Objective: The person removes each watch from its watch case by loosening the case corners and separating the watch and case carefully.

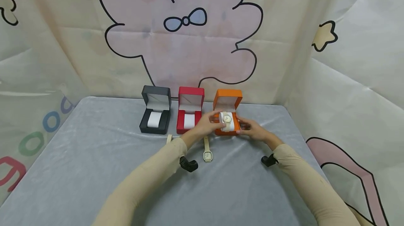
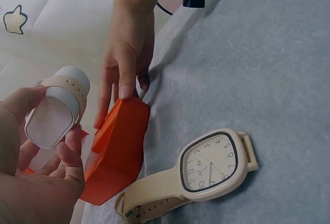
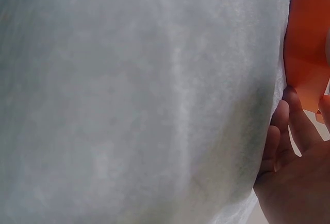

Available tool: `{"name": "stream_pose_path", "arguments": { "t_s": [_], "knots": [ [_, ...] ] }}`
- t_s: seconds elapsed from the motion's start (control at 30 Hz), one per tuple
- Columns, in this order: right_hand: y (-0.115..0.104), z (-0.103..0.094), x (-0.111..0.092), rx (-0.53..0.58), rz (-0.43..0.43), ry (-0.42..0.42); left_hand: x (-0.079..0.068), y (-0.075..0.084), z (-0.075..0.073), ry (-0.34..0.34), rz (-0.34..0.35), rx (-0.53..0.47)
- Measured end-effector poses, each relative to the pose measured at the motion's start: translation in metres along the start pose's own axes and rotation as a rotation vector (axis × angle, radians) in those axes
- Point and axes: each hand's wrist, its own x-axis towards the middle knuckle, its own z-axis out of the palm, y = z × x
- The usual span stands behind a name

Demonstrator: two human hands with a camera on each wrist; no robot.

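My left hand (image 1: 205, 125) grips a white cushion (image 2: 79, 74) by its ends, with a cream-strapped watch (image 1: 227, 118) wrapped round it. The cushion is over the lower half of the orange watch box (image 1: 228, 93), whose lid stands up. At the box's right side, my right hand (image 1: 255, 130) holds the wall with thumb and fingers spread along it; in the right wrist view its fingertips (image 3: 291, 96) touch the orange side. A second cream watch (image 1: 207, 156) with a squarish dial lies on the cloth in front, dial up.
To the left stand a red watch box (image 1: 191, 94) and a dark grey watch box (image 1: 156, 94), both with raised lids and white cushions inside. Part of another cream strap (image 1: 169, 138) shows beside my left forearm. A grey cloth (image 1: 94, 156) covers the table; a printed curtain hangs behind.
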Motion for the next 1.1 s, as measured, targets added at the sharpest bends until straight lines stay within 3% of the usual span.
{"name": "stream_pose_path", "arguments": {
  "t_s": [0.2, 0.4, 0.53, 0.8, 1.1],
  "knots": [
    [-0.004, 0.001, 0.000, -0.017, 0.003, 0.004, -0.012, 0.008, -0.007, 0.007, -0.065, -0.053],
    [-0.004, 0.001, 0.001, -0.036, -0.009, 0.003, -0.024, 0.011, -0.015, -0.033, -0.043, -0.087],
    [-0.002, 0.000, 0.002, -0.035, -0.033, 0.002, -0.031, 0.011, -0.017, -0.047, -0.026, -0.072],
    [-0.005, -0.002, 0.001, -0.026, 0.010, 0.005, -0.043, 0.011, -0.021, -0.023, 0.004, -0.011],
    [-0.003, -0.001, -0.001, -0.028, 0.014, -0.011, -0.049, -0.002, -0.028, 0.002, -0.027, 0.032]
  ]
}}
